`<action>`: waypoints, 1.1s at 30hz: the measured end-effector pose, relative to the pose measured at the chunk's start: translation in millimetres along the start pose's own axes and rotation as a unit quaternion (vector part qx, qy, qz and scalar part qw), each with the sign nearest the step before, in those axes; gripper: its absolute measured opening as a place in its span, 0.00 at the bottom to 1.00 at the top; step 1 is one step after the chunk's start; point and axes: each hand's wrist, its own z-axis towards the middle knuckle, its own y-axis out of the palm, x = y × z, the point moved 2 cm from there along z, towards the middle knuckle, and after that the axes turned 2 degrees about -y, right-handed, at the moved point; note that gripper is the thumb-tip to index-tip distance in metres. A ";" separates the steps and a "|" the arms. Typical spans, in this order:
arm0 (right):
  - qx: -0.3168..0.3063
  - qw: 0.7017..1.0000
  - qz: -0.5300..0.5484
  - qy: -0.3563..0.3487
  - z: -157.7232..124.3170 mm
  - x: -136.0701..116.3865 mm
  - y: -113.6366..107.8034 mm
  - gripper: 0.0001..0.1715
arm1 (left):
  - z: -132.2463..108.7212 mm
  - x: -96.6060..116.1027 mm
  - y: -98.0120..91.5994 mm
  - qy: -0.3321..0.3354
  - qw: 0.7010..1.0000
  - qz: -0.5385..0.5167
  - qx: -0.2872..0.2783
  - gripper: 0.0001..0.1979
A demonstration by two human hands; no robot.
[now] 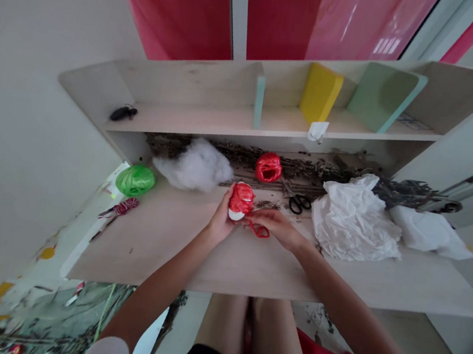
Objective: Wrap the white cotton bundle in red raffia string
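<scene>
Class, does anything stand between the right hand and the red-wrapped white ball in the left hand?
Nothing visible does: the right hand is beside the red-wrapped white ball held in the left hand; a red strand loops below.

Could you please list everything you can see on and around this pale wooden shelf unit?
Red raffia-wrapped white ball: 1, red and white, held above the desk.
Red raffia strand: 1, red, hanging from the held ball.
Red raffia ball: 1, red, at the back, near the scissors.
Green raffia ball: 1, bright green, left end.
Polyester fibre clump: 1, white, back left.
Steel scissors: 1 pair, black handles, back centre-right.
Crumpled white sheets: 2, white, right side.
Dried twigs: a heap, dark brown, along the back.
Yellow block: 1, yellow, upper shelf.
Mint-green panel: 1, mint green, upper shelf.
Left hand: 1, gripping the held ball.
Right hand: 1, at the strand.
</scene>
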 end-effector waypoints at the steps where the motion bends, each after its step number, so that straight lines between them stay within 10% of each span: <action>1: 0.006 1.000 0.004 0.004 0.0 0.3 -0.4 0.17 | -0.1 -0.2 0.5 0.000 1.000 0.002 -0.002 0.29; 15: -0.004 0.999 -0.047 -0.019 0.6 2.0 -1.8 0.15 | -2.3 -4.1 1.8 0.002 1.000 -0.001 -0.014 0.29; 33: 0.018 0.996 -0.072 -0.044 0.1 -3.5 -4.5 0.14 | -17.4 20.8 1.3 0.197 0.978 -0.066 0.015 0.17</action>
